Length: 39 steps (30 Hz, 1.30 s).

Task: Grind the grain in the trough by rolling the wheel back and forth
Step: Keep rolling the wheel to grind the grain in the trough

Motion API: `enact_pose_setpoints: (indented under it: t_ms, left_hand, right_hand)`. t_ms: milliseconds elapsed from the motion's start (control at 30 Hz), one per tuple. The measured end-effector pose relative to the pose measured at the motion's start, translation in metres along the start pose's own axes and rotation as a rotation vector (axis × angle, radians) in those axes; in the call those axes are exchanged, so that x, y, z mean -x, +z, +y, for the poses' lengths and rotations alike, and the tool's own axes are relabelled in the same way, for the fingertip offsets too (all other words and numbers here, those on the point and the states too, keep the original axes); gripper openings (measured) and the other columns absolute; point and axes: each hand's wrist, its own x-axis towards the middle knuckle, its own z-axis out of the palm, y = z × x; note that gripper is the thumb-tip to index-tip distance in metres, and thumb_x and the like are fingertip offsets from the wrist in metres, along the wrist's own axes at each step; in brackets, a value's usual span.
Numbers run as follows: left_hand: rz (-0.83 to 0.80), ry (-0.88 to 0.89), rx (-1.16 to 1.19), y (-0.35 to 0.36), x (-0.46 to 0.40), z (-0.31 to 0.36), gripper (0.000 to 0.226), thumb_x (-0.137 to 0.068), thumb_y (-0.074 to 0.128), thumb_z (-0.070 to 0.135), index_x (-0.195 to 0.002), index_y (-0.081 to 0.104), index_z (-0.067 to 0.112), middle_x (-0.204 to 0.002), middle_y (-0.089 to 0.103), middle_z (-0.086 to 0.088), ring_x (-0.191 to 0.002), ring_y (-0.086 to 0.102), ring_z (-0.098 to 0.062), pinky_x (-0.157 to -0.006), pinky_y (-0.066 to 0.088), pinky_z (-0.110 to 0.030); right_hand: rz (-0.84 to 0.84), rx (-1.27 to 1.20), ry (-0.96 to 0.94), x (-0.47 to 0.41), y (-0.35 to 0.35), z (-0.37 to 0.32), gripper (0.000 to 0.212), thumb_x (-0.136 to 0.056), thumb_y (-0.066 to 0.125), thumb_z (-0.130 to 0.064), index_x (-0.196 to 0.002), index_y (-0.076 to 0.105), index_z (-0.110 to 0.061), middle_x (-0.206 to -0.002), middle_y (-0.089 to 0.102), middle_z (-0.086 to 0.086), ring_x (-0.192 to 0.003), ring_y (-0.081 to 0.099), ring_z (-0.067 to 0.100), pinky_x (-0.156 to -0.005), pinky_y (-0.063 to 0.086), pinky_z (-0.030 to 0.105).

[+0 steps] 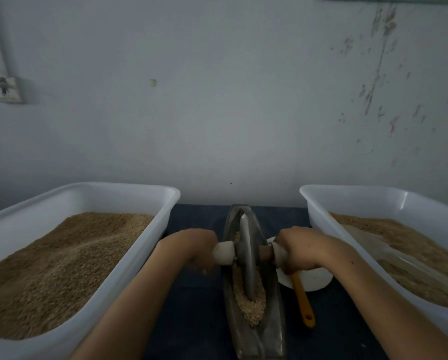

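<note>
Here, a white tub (150, 224) heaped with grain is seen at lower left on the dark bench (191, 307). Right of it, the left hand (199, 249) is wrapped around the left white handle (224, 253), its grip clamped on it. At lower centre the wheel (247, 258) stands upright in the long trough (274, 307), with crushed grain (254, 307) gathered at its near end. The right hand (298, 249) is closed around the opposite handle (278, 252). An orange spoon (303, 300) lies on a white dish (316, 279); a second grain-filled tub (321, 203) sits at lower right.
</note>
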Motion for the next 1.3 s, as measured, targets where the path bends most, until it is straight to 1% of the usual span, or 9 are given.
enact_pose_setpoints:
  t_ms: [133, 300, 400, 500, 667, 833, 933, 1133, 1300]
  left_hand:
    - [0.08, -0.038, -0.053, 0.001, -0.001, 0.002, 0.038, -0.079, 0.071, 0.026, -0.112, 0.059, 0.012, -0.099, 0.063, -0.003, -0.086, 0.058, -0.019, -0.072, 0.043, -0.031]
    - [0.337, -0.082, -0.159, 0.006, -0.006, 0.005, 0.035, -0.086, 0.062, 0.026, -0.118, 0.052, 0.015, -0.111, 0.061, -0.006, -0.099, 0.058, -0.022, -0.075, 0.04, -0.032]
    - [0.467, -0.108, -0.167, 0.011, -0.008, 0.008, 0.029, -0.089, 0.057, 0.021, -0.115, 0.047, 0.017, -0.11, 0.059, -0.006, -0.099, 0.058, -0.024, -0.074, 0.041, -0.033]
    - [0.503, -0.093, -0.196, 0.012, -0.01, 0.007, 0.028, -0.089, 0.057, 0.021, -0.115, 0.046, 0.017, -0.11, 0.06, -0.005, -0.098, 0.058, -0.023, -0.071, 0.036, -0.03]
    - [0.349, -0.047, -0.176, 0.008, -0.007, 0.003, 0.037, -0.086, 0.062, 0.025, -0.12, 0.051, 0.015, -0.113, 0.061, -0.005, -0.101, 0.059, -0.022, -0.077, 0.041, -0.03]
    - [0.051, -0.007, -0.032, 0.0, -0.001, -0.004, 0.045, -0.081, 0.07, 0.023, -0.122, 0.054, 0.014, -0.117, 0.061, -0.006, -0.105, 0.057, -0.022, -0.084, 0.043, -0.033]
    - [0.008, -0.006, 0.006, 0.0, -0.001, -0.003, 0.046, -0.081, 0.071, 0.021, -0.123, 0.054, 0.014, -0.118, 0.06, -0.006, -0.105, 0.057, -0.022, -0.087, 0.043, -0.034]
    - [0.269, -0.046, -0.142, 0.005, -0.003, 0.003, 0.042, -0.084, 0.066, 0.027, -0.121, 0.052, 0.014, -0.115, 0.061, -0.007, -0.103, 0.058, -0.024, -0.085, 0.046, -0.035]
    - [0.557, -0.084, -0.19, 0.014, -0.008, 0.008, 0.029, -0.09, 0.058, 0.021, -0.115, 0.044, 0.016, -0.109, 0.06, -0.005, -0.097, 0.059, -0.022, -0.071, 0.037, -0.03]
  right_hand:
    - [0.076, 0.027, 0.015, -0.004, 0.001, -0.001, 0.02, -0.087, 0.063, -0.018, -0.107, 0.061, -0.015, -0.102, 0.064, 0.005, -0.09, 0.062, 0.019, -0.073, 0.047, 0.029]
    - [0.261, -0.001, 0.071, -0.012, 0.009, -0.002, 0.025, -0.089, 0.058, -0.015, -0.113, 0.058, -0.019, -0.111, 0.061, 0.004, -0.101, 0.06, 0.022, -0.091, 0.049, 0.036]
    - [0.362, -0.029, 0.086, -0.015, 0.014, -0.003, 0.023, -0.09, 0.057, -0.014, -0.111, 0.055, -0.023, -0.112, 0.062, 0.002, -0.103, 0.06, 0.021, -0.092, 0.047, 0.037]
    - [0.357, -0.027, 0.092, -0.016, 0.014, -0.003, 0.022, -0.089, 0.056, -0.014, -0.109, 0.054, -0.023, -0.113, 0.062, 0.003, -0.105, 0.059, 0.022, -0.092, 0.047, 0.037]
    - [0.276, 0.03, 0.059, -0.013, 0.007, -0.002, 0.024, -0.089, 0.058, -0.015, -0.112, 0.057, -0.021, -0.112, 0.063, 0.004, -0.104, 0.061, 0.023, -0.09, 0.049, 0.036]
    - [0.072, 0.047, -0.017, -0.005, -0.001, -0.002, 0.011, -0.087, 0.062, -0.019, -0.096, 0.057, -0.017, -0.09, 0.059, 0.001, -0.083, 0.058, 0.017, -0.068, 0.046, 0.027]
    - [0.065, 0.04, -0.013, -0.003, 0.0, -0.001, 0.016, -0.086, 0.063, -0.018, -0.101, 0.06, -0.016, -0.092, 0.061, 0.003, -0.084, 0.06, 0.018, -0.072, 0.047, 0.029]
    - [0.235, 0.017, 0.037, -0.015, 0.009, 0.0, 0.015, -0.089, 0.058, -0.016, -0.103, 0.061, -0.017, -0.1, 0.065, 0.003, -0.091, 0.063, 0.02, -0.084, 0.052, 0.034]
    - [0.464, 0.007, 0.078, -0.022, 0.023, 0.0, 0.018, -0.087, 0.059, -0.016, -0.103, 0.053, -0.022, -0.104, 0.063, 0.0, -0.098, 0.06, 0.021, -0.085, 0.046, 0.033]
